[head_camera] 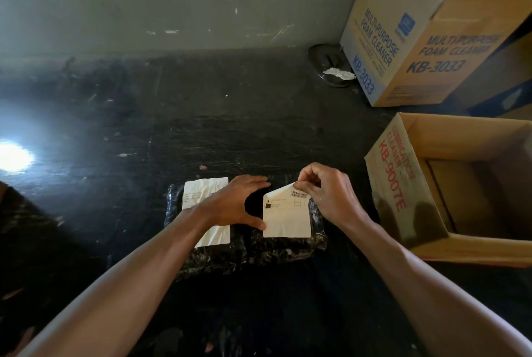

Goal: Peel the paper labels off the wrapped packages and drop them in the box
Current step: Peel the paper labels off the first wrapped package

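Two hands: right hand (328, 195) pinches label (286, 218) corner; left hand (233, 204) flat.

Overall: dim, murky indoor scene.
Glare: a blown-out white patch on the glossy black floor (121, 132) at left, with haze spreading around it.
Shadows: dark hand shadows inside the open brown cardboard box (408, 184).
Edges: wide-angle bending, soft blur.
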A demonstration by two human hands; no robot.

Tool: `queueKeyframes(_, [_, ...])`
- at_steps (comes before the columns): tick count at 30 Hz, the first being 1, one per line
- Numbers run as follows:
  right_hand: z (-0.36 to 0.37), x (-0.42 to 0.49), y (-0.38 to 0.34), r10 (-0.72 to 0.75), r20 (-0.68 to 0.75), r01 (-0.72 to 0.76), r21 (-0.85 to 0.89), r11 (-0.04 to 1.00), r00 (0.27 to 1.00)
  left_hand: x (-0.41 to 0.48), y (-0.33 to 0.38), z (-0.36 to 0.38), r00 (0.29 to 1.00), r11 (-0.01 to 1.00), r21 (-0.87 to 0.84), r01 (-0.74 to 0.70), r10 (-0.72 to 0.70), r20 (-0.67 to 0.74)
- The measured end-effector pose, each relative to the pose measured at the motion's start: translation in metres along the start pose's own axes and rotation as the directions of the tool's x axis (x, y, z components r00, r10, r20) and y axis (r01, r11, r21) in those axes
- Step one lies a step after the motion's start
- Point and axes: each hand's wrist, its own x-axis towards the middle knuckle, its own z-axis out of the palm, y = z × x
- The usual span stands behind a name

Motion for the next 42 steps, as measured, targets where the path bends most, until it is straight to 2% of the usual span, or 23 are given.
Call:
queueKeyframes(7, [-0.007, -0.01, -0.009, 0.048, -0.006, -0.048, 0.021, 0.999, 0.999, -0.002, 0.008, 0.005, 1.0, 0.997, 0.07, -0.017, 0.017, -0.012])
queueKeyframes(15, [-0.005, -0.035, -0.013, 0.0, -0.019, 0.001, 0.019, 1.0, 1.0, -0.003, 0.012, 0.012, 0.998, 0.984, 0.177, -0.008, 0.02, -0.066])
queueKeyframes(23, [0.0, -0.051, -0.022, -0.014, -0.073, 0.014, 0.005, 1.0, 0.997, -0.002, 0.008, 0.014, 0.997, 0.987, 0.161, -0.002, 0.013, -0.07])
queueKeyframes(32, [0.006, -0.067, -0.028, 0.148, -0.197, -0.128, 0.108, 0.986, 0.969, -0.001, 0.006, 0.011, 1.0, 0.99, 0.14, -0.026, 0.028, -0.009])
queueKeyframes(35, [0.004, -0.068, -0.031, 0.156, -0.191, -0.139, 0.1, 0.985, 0.969, -0.001, 0.007, 0.009, 0.999, 0.992, 0.125, -0.034, 0.032, 0.018])
queueKeyframes(38, [0.0, -0.068, -0.03, 0.172, -0.166, -0.16, 0.082, 0.984, 0.971, 0.0, 0.006, 0.007, 0.998, 0.999, 0.038, -0.037, 0.035, 0.049])
queueKeyframes(42, [0.0, -0.068, -0.026, 0.182, -0.209, -0.167, 0.089, 0.982, 0.961, 0.003, 0.005, 0.0, 0.997, 0.997, -0.073, -0.035, 0.04, 0.069])
